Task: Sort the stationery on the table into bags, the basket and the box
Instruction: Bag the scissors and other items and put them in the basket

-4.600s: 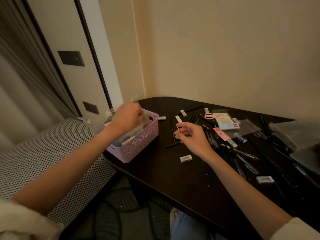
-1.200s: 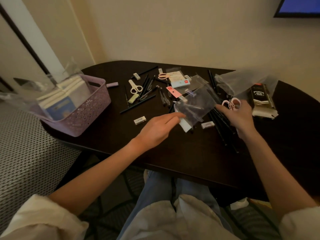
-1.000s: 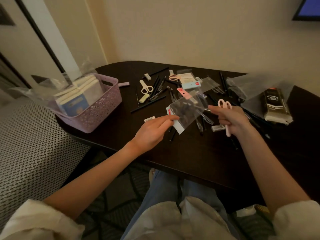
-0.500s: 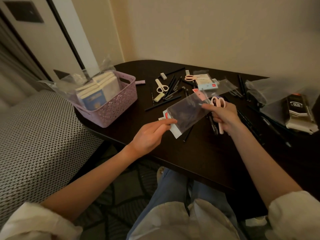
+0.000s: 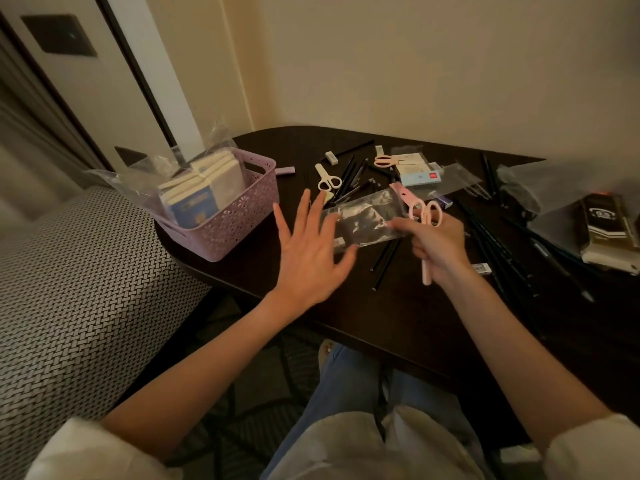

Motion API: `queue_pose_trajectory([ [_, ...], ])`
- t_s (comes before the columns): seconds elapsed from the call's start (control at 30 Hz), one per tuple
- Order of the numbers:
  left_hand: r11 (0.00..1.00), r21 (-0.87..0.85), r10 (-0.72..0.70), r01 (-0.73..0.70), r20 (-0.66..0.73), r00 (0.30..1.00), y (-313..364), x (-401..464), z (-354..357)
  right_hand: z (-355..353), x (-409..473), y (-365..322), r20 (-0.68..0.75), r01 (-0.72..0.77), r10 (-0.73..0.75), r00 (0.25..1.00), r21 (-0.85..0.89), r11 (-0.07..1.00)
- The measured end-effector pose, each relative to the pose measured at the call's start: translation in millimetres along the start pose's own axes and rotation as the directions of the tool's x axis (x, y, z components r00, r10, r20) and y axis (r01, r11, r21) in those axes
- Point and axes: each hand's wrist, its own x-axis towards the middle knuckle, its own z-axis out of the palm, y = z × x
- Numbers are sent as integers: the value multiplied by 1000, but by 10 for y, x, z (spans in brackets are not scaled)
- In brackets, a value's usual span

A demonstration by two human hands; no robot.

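The left hand (image 5: 308, 258) hovers with palm down and fingers spread straight, forearm reaching forward from the lower left. The right hand (image 5: 438, 247) is raised beside it, fingers curled in a grip.

A single head-worn view looks forward and down from the seated person's eye level onto the near edge of the table (image 5: 398, 317). It sits close above the table, lap below it, wall beyond it, basket (image 5: 239, 220) at its left end.
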Motion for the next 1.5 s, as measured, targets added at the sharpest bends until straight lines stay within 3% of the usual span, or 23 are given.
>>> queue_pose_trajectory([
  [0.07, 994, 98, 46, -50, 44, 998, 90, 81, 2, 62, -84, 32, 38, -7, 6, 999, 31, 999],
  [0.13, 993, 81, 79, -90, 127, 989, 121, 149, 40, 106, -144, 55, 70, -5, 3, 998, 30, 1000],
  [0.2, 994, -77, 90, -78, 172, 981, 110, 195, 77, 134, -190, 70, 123, -20, 17, 992, 23, 1000],
  [0.3, 921, -390, 87, -12, 175, 981, 53, 248, 72, 135, -231, 84, 186, -36, 31, 982, 24, 999],
  [0.37, 887, -461, 117, -32, 156, 981, 9, 267, 66, 124, -238, 93, 181, -15, 12, 983, 12, 1000],
  [0.53, 907, -405, 178, -111, 132, 975, -19, 264, 124, 116, -208, 101, 32, 123, -122, 992, -43, 991],
  [0.77, 903, -395, 223, -170, 92, 970, -17, 193, 123, 66, -144, 117, -12, 241, -245, 969, -136, 961],
  [0.9, 893, -406, 258, -195, 105, 961, -12, 151, 66, 45, -146, 90, -5, 209, -211, 977, -122, 970],
  [1.07, 897, -411, 258, -166, 178, 950, -11, 154, 57, -8, -229, -11, 136, 87, -83, 987, -19, 996],
  [1.5, 895, -389, 304, -218, 175, 936, 77, 247, -2, -83, -227, -71, 210, 77, -73, 975, -10, 997],
])
